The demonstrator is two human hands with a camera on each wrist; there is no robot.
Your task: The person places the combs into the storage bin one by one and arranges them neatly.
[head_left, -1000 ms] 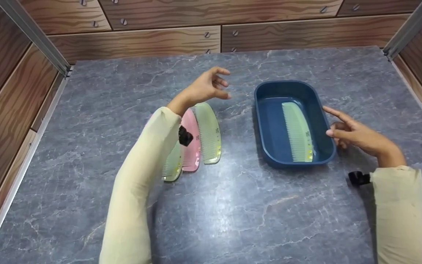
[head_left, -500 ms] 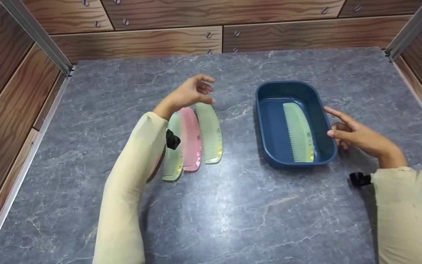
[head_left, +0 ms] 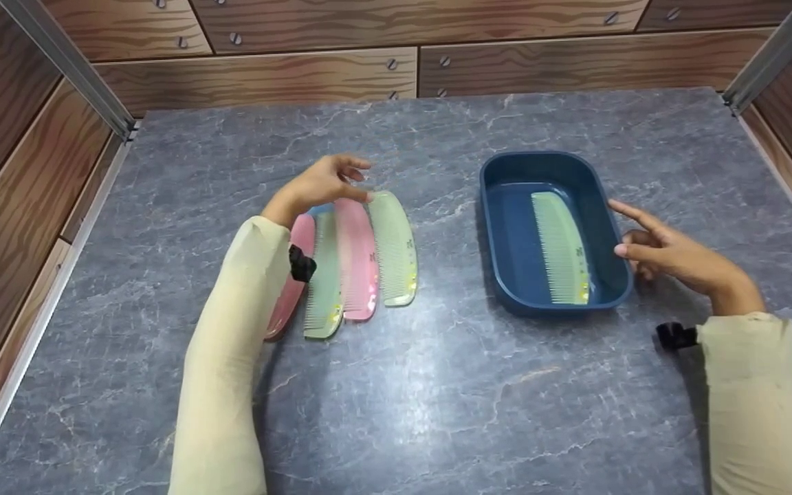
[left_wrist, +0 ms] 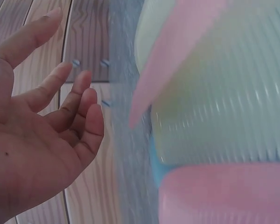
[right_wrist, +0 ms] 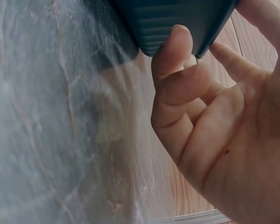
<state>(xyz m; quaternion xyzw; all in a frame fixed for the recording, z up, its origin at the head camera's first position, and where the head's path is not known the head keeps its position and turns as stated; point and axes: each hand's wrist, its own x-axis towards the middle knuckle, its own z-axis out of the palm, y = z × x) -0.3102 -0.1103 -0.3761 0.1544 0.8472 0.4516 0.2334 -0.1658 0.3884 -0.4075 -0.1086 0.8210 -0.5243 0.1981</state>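
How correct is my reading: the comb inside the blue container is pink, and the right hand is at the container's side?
Only the colour is wrong: the comb inside the blue container is pale green, as the head view shows. The right hand is at the container's side, as you say.

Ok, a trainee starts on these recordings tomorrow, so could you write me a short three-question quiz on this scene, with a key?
1. Multiple choice: what colour is the comb in the blue bin? A: pink. B: green. C: white.
2. True or false: the right hand touches the outside of the bin.
3. Fill the gap: on the table, a ____ comb lies between two green combs.

Key: 1: B. 2: true. 3: pink.
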